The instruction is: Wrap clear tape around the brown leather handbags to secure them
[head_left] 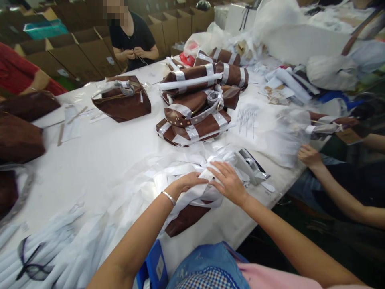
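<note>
head view: the brown bag (188, 218) lies by the table's (90, 160) near edge, bodyward of both hands, its visible length slanting along that edge, nearer the left hand (190, 182). left and right hand (231, 184) touch white wrapping (195, 195), fingers extended; whether they pinch it, i cannot tell.

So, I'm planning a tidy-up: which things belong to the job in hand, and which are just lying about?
In hand, it seems:
brown bag, partly covered
white wrapping, with left hand and right hand on it

Apparently just lying about:
teal basket by the cardboard boxes
red plastic, far side
brown scraps, right
</note>
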`<state>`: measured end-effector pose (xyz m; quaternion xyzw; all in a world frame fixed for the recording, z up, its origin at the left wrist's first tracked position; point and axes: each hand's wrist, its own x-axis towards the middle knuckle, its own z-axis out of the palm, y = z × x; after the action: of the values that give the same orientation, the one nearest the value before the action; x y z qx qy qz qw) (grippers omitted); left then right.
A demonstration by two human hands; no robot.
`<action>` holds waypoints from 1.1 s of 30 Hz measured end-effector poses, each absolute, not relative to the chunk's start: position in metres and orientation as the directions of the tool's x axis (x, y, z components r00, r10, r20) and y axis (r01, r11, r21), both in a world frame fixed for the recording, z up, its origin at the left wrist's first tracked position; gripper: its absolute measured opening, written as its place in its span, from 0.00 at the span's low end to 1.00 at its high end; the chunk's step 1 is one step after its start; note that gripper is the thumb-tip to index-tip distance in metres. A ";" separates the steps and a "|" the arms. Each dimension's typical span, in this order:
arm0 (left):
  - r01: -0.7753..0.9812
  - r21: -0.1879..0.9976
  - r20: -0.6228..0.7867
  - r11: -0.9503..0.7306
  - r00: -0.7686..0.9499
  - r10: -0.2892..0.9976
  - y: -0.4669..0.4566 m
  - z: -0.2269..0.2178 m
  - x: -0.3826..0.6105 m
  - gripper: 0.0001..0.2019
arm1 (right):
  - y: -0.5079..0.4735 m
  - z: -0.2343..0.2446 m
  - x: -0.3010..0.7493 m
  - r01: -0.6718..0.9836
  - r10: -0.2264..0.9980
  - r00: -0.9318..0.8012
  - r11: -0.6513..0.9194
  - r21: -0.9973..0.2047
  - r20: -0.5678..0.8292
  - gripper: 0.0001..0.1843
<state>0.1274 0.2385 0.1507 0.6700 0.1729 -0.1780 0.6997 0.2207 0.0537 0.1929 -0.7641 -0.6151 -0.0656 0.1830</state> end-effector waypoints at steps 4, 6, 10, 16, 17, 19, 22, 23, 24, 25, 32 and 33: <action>0.550 0.790 -0.541 0.271 0.833 -0.111 0.230 0.150 0.126 0.18 | 0.041 0.184 0.256 0.890 0.869 0.451 -0.419 -0.179 0.206 0.29; 0.570 0.752 -0.565 0.332 0.816 -0.121 0.227 0.147 0.126 0.17 | 0.031 0.182 0.256 0.887 0.868 0.453 -0.414 -0.206 0.203 0.24; 0.571 0.726 -0.590 0.383 0.803 -0.078 0.222 0.142 0.122 0.14 | 0.006 0.183 0.229 0.885 0.832 0.457 -0.389 -0.256 0.315 0.26; 0.557 0.748 -0.594 0.363 0.804 -0.009 0.216 0.153 0.114 0.11 | -0.034 0.180 0.179 0.915 0.940 0.284 -0.207 -0.346 0.190 0.15; 0.556 0.753 -0.593 0.352 0.805 -0.001 0.215 0.155 0.113 0.11 | -0.040 0.184 0.171 0.908 0.966 0.247 -0.200 -0.368 0.083 0.12; 0.559 0.763 -0.595 0.325 0.804 0.013 0.214 0.157 0.112 0.10 | -0.050 0.203 0.159 0.887 0.971 0.172 -0.226 -0.402 -0.166 0.10; 0.564 0.778 -0.594 0.277 0.804 0.035 0.211 0.155 0.110 0.09 | -0.053 0.247 0.155 0.850 0.907 0.161 -0.328 -0.412 -0.390 0.03; 0.564 0.783 -0.593 0.261 0.804 0.041 0.210 0.153 0.110 0.09 | -0.049 0.261 0.158 0.837 0.901 0.209 -0.366 -0.407 -0.380 0.07; 0.564 0.788 -0.591 0.247 0.806 0.044 0.210 0.152 0.109 0.09 | -0.042 0.273 0.163 0.823 0.903 0.276 -0.398 -0.404 -0.328 0.14; 0.564 0.792 -0.588 0.234 0.808 0.045 0.210 0.150 0.109 0.09 | -0.033 0.281 0.170 0.810 0.904 0.350 -0.423 -0.406 -0.245 0.19; 0.545 0.817 -0.557 0.187 0.830 0.018 0.213 0.157 0.113 0.08 | 0.027 0.217 0.216 0.722 0.815 0.523 -0.266 -0.639 0.251 0.11; 0.543 0.821 -0.554 0.176 0.832 0.018 0.213 0.159 0.114 0.08 | 0.030 0.201 0.221 0.734 0.820 0.504 -0.243 -0.634 0.269 0.12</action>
<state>0.1136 0.2132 0.1591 0.6162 0.2276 -0.1793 0.7324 0.2208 0.0303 0.2014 -0.7862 -0.4944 0.0589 0.3662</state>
